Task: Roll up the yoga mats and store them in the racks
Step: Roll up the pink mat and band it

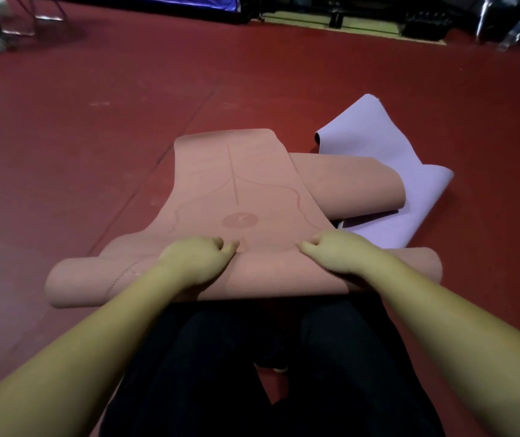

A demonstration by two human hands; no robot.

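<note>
A pink yoga mat with faint printed lines lies on the red floor in front of me. Its near end is rolled into a thick tube across my knees. My left hand and my right hand both rest on top of the roll near its middle, fingers curled over its far side where the flat part meets it. A second pink mat lies partly curled to the right. Under it a lilac mat lies loosely folded.
Red floor stretches out to the left and ahead. At the far edge stand dark equipment, a blue sheet and metal legs. My dark trousers fill the bottom centre.
</note>
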